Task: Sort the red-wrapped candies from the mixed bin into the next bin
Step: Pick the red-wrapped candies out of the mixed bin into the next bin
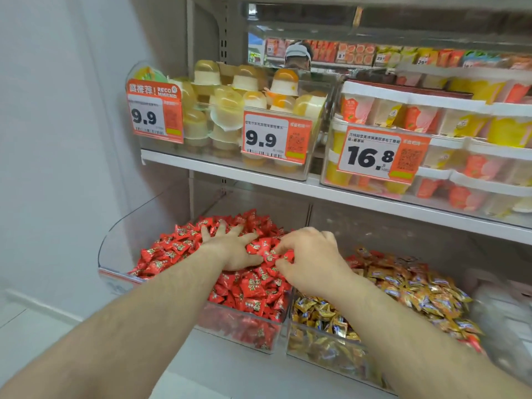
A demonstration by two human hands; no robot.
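1. Shop shelving w/ white metal shelves [230, 171] is filling the view; clear tubs of yellow jelly cups [230, 110] and orange price tags [276, 138] are sitting on the upper shelf.
2. Below, two clear plastic bins are sitting side by side: the left clear bin [239, 329] is heaped w/ red-wrapped candies [247, 286], the right clear bin [322, 341] is holding mostly gold-wrapped candies [417, 295] w/ a few red ones mixed in at its back and far right edge.
3. Left hand [230, 249] is lying spread and flat on the red heap, fingers wide, pressing rather than gripping.
4. Right hand [308, 254] is hovering over the divider side of the red bin, fingers curled round a few red candies, probably letting them go there, tho the pinch is partly hidden.
5. Handling: candies are looking light, small, crinkly and slippery in foil; best taking them by the twisted wrapper ends or scooping several in the palm.
6. Edges: the red heap is standing above the bin rim, so pieces are likely sliding off the front; the shelf overhead is limiting lift, while room is staying open toward the front.
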